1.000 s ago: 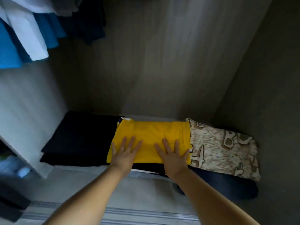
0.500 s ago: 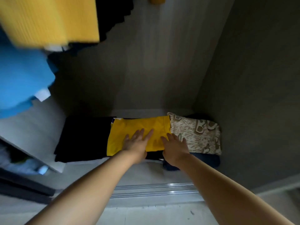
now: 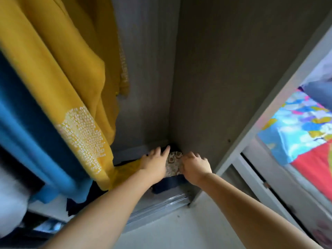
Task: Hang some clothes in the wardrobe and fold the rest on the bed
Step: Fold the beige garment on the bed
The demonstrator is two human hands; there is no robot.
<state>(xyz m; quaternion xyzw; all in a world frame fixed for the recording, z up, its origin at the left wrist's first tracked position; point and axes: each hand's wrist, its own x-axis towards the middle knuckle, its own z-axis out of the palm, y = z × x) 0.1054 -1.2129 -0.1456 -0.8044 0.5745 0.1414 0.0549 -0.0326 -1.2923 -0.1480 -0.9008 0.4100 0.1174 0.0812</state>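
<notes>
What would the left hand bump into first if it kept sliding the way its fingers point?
Probably the grey back wall of the wardrobe: the left hand lies flat on the folded clothes, fingers aimed at the back corner. Depth is hard to judge.

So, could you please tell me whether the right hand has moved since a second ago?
Yes. The right hand has shifted rightward, off the folded yellow shirt and onto the patterned beige garment beside it.

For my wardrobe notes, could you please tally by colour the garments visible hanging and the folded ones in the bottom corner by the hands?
Hanging, yellow: 1, the yellow top
Hanging, blue: 1, the blue garment
Folded, yellow: 1, the yellow shirt
Folded, beige patterned: 1, the patterned cloth
Folded, navy: 1, the navy garment
Total: 5
</notes>
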